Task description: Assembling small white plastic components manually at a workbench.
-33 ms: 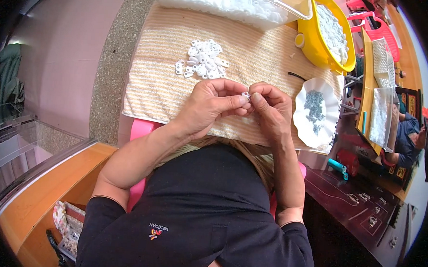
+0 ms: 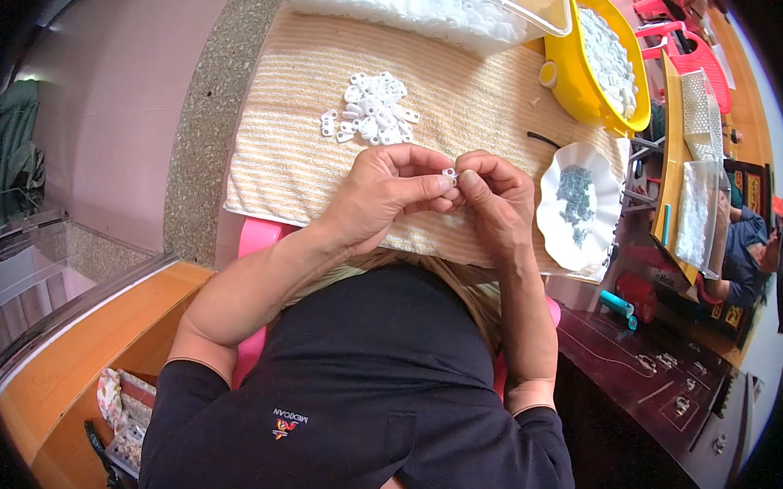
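Over the near part of a striped towel (image 2: 285,79), my two hands meet fingertip to fingertip. My left hand (image 2: 369,195) pinches a small white plastic piece with holes (image 2: 449,172) between thumb and fingers. Closed against the same piece, the thumb and fingers of my right hand (image 2: 500,206) press together; whatever they hold is hidden. Beyond my left hand lies a pile of similar white plastic pieces (image 2: 379,111). To the right of my right hand sits a white scalloped dish (image 2: 550,209) with many tiny dark grey parts (image 2: 576,192) in it.
A clear bin (image 2: 499,42) of white pieces stands at the far edge, beside a yellow tub (image 2: 560,76) of more. A thin black stick (image 2: 543,138) lies near the dish. At right are a dark table (image 2: 615,380) and another person (image 2: 745,263).
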### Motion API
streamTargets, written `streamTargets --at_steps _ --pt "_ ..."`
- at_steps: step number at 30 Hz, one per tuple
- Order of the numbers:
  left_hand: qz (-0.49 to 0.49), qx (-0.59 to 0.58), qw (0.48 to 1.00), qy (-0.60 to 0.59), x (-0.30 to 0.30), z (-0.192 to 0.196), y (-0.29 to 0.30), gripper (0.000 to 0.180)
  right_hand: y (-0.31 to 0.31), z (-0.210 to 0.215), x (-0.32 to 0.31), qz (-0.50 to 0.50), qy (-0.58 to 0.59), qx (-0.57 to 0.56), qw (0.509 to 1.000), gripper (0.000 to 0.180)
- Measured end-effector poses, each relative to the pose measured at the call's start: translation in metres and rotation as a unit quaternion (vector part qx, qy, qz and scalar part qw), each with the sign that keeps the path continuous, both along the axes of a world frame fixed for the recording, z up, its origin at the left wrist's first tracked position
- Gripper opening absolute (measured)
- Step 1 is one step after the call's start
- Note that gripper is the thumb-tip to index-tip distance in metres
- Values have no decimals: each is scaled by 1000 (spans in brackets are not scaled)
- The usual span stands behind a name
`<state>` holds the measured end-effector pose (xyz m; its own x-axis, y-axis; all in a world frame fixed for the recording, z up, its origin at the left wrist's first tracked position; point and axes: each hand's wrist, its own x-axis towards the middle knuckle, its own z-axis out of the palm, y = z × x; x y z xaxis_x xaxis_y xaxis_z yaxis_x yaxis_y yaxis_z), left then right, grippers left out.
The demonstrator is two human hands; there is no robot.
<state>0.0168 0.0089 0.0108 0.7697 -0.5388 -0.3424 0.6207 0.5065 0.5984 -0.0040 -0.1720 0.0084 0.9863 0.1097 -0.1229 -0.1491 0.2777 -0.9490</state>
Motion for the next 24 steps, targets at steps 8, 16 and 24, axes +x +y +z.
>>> streamTargets --at_steps 8,16,24 --pt "4 6 1000 -3 0 -1 -1 18 -2 3 -1 18 17 -10 1000 11" --pt "10 10 1000 -8 -1 -2 0 17 0 5 -1 17 13 -20 1000 9" --pt "11 20 999 -32 -2 -5 1 17 -4 -2 1 26 -44 -72 996 8"
